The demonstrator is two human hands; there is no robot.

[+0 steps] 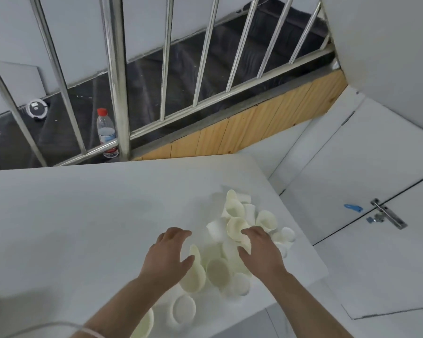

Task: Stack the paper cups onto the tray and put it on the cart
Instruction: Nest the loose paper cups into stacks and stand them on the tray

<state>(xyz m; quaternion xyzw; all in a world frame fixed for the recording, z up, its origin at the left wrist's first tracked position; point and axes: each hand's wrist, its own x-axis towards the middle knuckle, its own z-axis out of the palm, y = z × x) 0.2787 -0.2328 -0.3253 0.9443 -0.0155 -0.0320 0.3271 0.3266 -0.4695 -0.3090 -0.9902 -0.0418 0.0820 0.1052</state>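
Several white paper cups [232, 215] lie jumbled on their sides across the right part of a white table [83, 215], more of them near the front edge [183, 311]. My left hand [169, 252] hovers palm down at the left edge of the pile, its fingers spread and holding nothing. Over the middle of the pile my right hand [259, 250] reaches in with fingertips bent onto a cup [237, 228]; whether it grips that cup is unclear. No tray or cart is in view.
A steel railing [115, 76] runs behind the table, above a dark stairwell. A water bottle [106, 132] stands by the railing post. A white door with a metal handle [388, 213] is at the right. A white cable [34, 329] crosses the table's front left.
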